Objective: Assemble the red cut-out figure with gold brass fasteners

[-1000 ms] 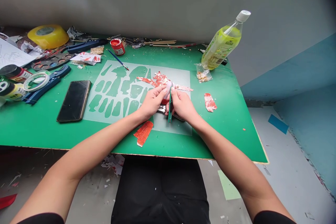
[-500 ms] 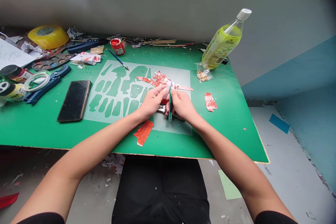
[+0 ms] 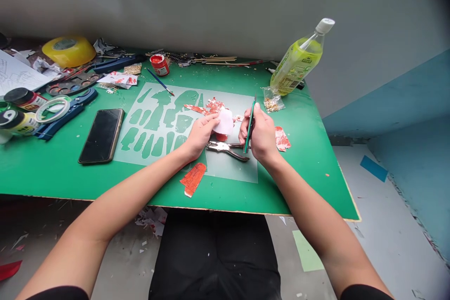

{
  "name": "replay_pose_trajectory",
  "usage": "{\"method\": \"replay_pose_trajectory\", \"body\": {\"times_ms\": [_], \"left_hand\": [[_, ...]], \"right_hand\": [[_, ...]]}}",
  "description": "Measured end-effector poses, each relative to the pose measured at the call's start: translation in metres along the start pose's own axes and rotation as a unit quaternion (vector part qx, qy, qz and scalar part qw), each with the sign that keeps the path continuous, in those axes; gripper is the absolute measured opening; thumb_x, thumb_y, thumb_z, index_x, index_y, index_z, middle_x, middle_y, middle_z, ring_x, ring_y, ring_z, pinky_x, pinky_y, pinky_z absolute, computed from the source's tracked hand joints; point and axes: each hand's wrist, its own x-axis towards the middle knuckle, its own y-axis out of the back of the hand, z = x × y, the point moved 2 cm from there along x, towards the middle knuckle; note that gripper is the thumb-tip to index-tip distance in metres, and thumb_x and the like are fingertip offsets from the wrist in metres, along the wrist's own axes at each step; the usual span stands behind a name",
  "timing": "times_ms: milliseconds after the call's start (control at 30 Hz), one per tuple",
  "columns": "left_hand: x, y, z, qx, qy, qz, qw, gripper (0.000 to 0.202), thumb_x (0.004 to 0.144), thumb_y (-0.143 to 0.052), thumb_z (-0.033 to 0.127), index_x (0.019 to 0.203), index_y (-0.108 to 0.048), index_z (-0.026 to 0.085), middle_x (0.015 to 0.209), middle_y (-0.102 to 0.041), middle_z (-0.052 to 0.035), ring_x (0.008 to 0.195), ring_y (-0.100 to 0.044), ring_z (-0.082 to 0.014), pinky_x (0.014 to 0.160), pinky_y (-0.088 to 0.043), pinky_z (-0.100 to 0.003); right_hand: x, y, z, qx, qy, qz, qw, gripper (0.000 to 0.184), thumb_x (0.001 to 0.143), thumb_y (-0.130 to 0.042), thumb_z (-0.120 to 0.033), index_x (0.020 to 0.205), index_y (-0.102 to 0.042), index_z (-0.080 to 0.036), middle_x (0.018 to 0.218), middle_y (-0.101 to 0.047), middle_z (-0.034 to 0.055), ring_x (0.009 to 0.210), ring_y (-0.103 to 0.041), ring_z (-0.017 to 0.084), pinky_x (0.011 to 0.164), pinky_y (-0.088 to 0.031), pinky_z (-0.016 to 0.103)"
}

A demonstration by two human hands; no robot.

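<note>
My left hand (image 3: pixel 202 135) is closed on a small white paper cutout (image 3: pixel 224 122), pinching its left edge. Off to the right, my right hand (image 3: pixel 261 131) is wrapped round a slim green pen-like tool (image 3: pixel 250 124), held nearly upright and apart from the paper. Below the hands lies a silver plier-type tool (image 3: pixel 225 146) with dark handles. Behind the cutout are red-and-white painted pieces (image 3: pixel 213 105), partly hidden. One red painted piece (image 3: pixel 193 179) lies near the front edge, and another (image 3: pixel 282 138) is just right of my right hand.
A translucent sheet (image 3: pixel 232 168) with cut-out shapes covers mid-table. To its left lies a phone (image 3: pixel 101 136); behind it stand a red paint jar (image 3: pixel 159 64) and a brush (image 3: pixel 161 82). A yellow-green bottle (image 3: pixel 298 65) and small bag (image 3: pixel 272 101) stand at back right. Tape and pliers crowd the left.
My hands were together around the cutout and green tool. My right hand has moved right with the tool, while my left keeps the cutout, now facing up. The plier-type tool shows more fully.
</note>
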Motion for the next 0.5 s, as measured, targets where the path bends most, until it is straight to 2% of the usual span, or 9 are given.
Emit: {"method": "replay_pose_trajectory", "body": {"times_ms": [133,233,300,400,500], "left_hand": [[-0.0045,-0.0022,0.0055,0.008,0.009,-0.003,1.000,0.030,0.091,-0.071,0.042,0.104,-0.075,0.015,0.105,-0.079,-0.0130,0.084,-0.072,-0.0209,0.071,-0.062,-0.032],[-0.0065,-0.0026,0.0070,0.011,0.013,-0.006,1.000,0.034,0.091,-0.074,0.044,0.110,-0.075,0.016,0.108,-0.079,-0.0127,0.083,-0.073,-0.0204,0.072,-0.063,-0.033],[-0.0060,-0.0014,0.0055,0.007,0.006,-0.004,1.000,0.038,0.089,-0.077,0.043,0.117,-0.075,0.017,0.108,-0.079,-0.0109,0.083,-0.073,-0.0203,0.071,-0.064,-0.033],[-0.0050,0.0011,0.0028,0.019,-0.018,-0.006,1.000,0.046,0.087,-0.080,0.040,0.128,-0.074,0.021,0.103,-0.079,-0.0072,0.081,-0.073,-0.0193,0.070,-0.063,-0.031],[-0.0054,0.0025,0.0022,0.046,-0.044,-0.014,0.998,0.046,0.089,-0.079,0.038,0.132,-0.074,0.023,0.098,-0.080,-0.0058,0.078,-0.073,-0.0180,0.069,-0.061,-0.028]], "right_hand": [[0.0066,0.0085,0.0027,-0.024,0.006,-0.007,1.000,0.054,0.096,-0.052,-0.080,0.086,-0.048,-0.027,0.047,-0.041,-0.0099,0.035,-0.033,0.010,0.036,-0.027,0.025],[0.0070,0.0088,0.0049,-0.037,0.006,-0.027,0.999,0.052,0.088,-0.068,-0.075,0.087,-0.053,-0.026,0.048,-0.037,-0.0116,0.037,-0.028,0.008,0.037,-0.023,0.025],[0.0063,0.0078,0.0060,-0.054,0.008,-0.039,0.998,0.051,0.083,-0.077,-0.071,0.091,-0.058,-0.024,0.051,-0.040,-0.0109,0.038,-0.028,0.007,0.038,-0.022,0.025],[0.0053,0.0067,0.0070,-0.087,0.017,-0.056,0.994,0.051,0.081,-0.078,-0.069,0.094,-0.065,-0.022,0.054,-0.046,-0.0084,0.041,-0.031,0.007,0.038,-0.021,0.025],[0.0042,0.0068,0.0065,-0.089,0.015,-0.065,0.994,0.052,0.081,-0.079,-0.070,0.091,-0.067,-0.020,0.049,-0.041,-0.0094,0.040,-0.031,0.007,0.039,-0.021,0.024]]}}
